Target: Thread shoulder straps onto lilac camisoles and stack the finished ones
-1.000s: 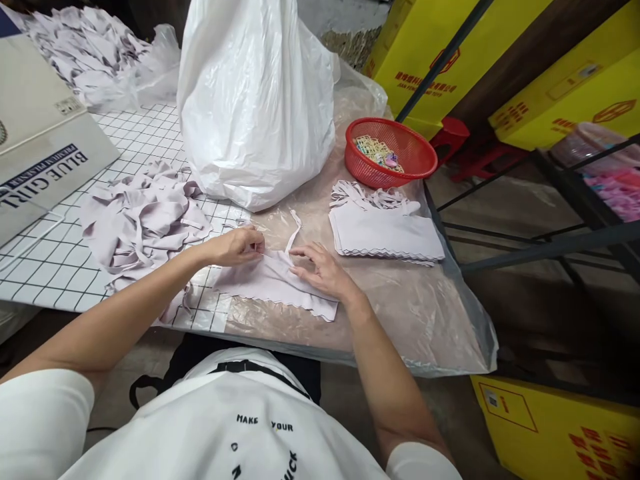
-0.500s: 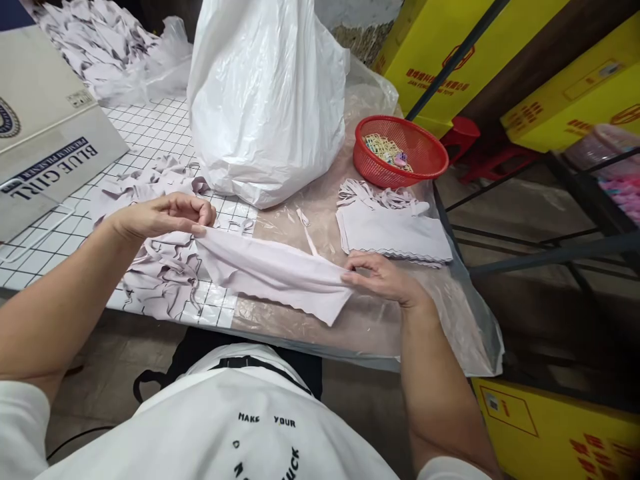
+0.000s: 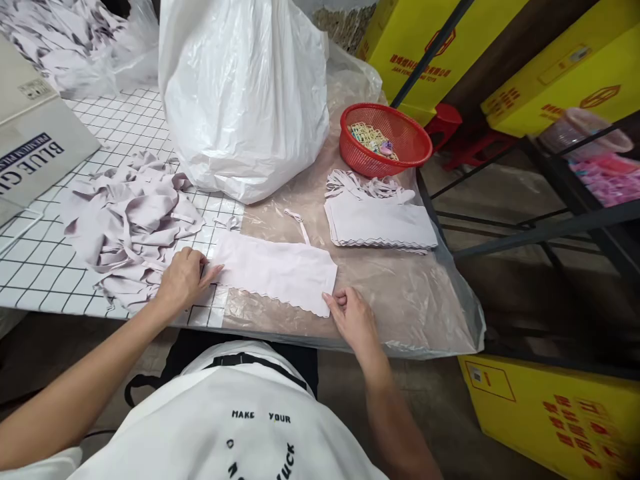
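A pale lilac strappy top (image 3: 273, 267) with a wavy lower edge lies spread flat on the table, one thin strap reaching up from its top edge. My left hand (image 3: 184, 277) rests at its left end; the thumb is stretched onto the cloth and stands apart from the bent fingers. At the lower right corner, the thumb and forefinger of my right hand (image 3: 353, 315) pinch the edge. Beyond it to the right is a neat stack of similar tops (image 3: 383, 223), their straps gathered at the far side. A loose heap of the same garments (image 3: 135, 227) lies left of my left hand.
A big white plastic bag (image 3: 245, 100) stands behind the top. A red basket (image 3: 385, 167) with small beige pieces sits at the back right. On the left is a printed carton (image 3: 45, 143). A dark metal rack (image 3: 530, 233) and yellow boxes (image 3: 550, 413) stand right of the table.
The top has come down from between my raised hands and now lies flat. My left hand has moved toward me and its thumb has spread from the fingers; my right hand has shifted to the lower corner.
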`<state>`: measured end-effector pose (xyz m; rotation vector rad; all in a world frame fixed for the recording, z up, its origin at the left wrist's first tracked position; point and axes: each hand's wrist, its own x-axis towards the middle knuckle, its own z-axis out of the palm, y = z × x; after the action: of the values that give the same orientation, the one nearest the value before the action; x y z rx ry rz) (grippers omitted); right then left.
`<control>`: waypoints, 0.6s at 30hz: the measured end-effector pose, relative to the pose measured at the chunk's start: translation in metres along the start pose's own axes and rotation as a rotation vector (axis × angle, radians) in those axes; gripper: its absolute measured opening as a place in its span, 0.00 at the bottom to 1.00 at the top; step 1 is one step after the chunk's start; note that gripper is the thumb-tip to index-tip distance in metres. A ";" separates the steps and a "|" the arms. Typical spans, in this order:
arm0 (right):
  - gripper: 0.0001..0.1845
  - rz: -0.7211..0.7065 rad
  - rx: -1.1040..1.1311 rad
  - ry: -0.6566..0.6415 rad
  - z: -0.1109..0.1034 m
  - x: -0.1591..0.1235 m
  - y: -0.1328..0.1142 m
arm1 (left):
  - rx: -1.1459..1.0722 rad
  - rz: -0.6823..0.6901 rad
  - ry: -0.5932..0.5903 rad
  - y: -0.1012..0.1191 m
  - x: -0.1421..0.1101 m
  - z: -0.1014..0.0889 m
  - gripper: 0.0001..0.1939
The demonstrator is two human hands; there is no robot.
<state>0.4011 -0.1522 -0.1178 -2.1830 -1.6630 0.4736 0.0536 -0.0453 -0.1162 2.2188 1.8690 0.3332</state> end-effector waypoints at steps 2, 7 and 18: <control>0.16 0.094 -0.075 0.022 0.007 -0.010 -0.002 | 0.023 -0.086 -0.005 0.005 -0.006 0.004 0.16; 0.11 0.105 -0.102 -0.043 0.011 -0.009 -0.009 | -0.127 -0.185 -0.139 0.019 0.002 -0.007 0.11; 0.06 0.127 -0.101 0.085 0.017 -0.008 -0.014 | -0.935 -0.501 -0.263 0.005 0.004 -0.014 0.31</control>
<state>0.3794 -0.1547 -0.1258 -2.3573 -1.5422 0.3315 0.0547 -0.0423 -0.1012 1.0913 1.5687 0.6162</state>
